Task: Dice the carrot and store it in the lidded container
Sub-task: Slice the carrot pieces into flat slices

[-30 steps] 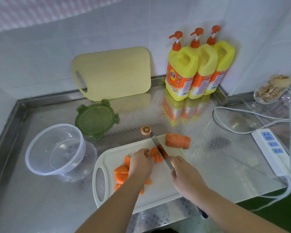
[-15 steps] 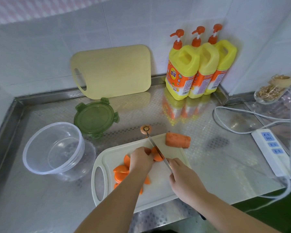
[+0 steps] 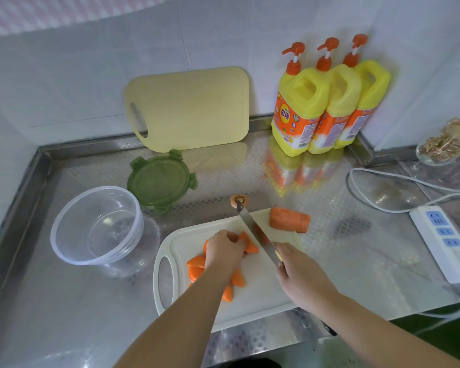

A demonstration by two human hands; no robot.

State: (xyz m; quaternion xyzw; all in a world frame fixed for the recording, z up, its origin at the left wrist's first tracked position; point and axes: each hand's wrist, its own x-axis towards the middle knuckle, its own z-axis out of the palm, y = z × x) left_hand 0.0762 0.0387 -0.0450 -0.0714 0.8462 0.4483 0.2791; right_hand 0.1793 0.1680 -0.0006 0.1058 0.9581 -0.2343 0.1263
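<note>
Looking down at the steel counter [image 3: 356,261], we saw the right hand [image 3: 300,277] wrapped tight around the handle of a knife [image 3: 256,231]. Its blade slanted toward eleven o'clock across the white cutting board [image 3: 252,296]. The left hand [image 3: 225,251] held a carrot piece [image 3: 250,246] under curled fingertips, right against the blade. Cut slices [image 3: 195,265] lay around that wrist, at the board's nine o'clock side. A thick carrot chunk [image 3: 290,219] sat at the board's one o'clock corner. The stem end [image 3: 239,200] lay off the board at twelve, by the knife tip. The clear container [image 3: 96,224] stood uncovered at ten o'clock, with its green lid [image 3: 161,180] apart from it at eleven. Three yellow pump bottles [image 3: 300,110] stood at one o'clock. On the nearest orange label we saw a round yellow badge with red Chinese characters, too blurred for us to read, and a barcode.
</note>
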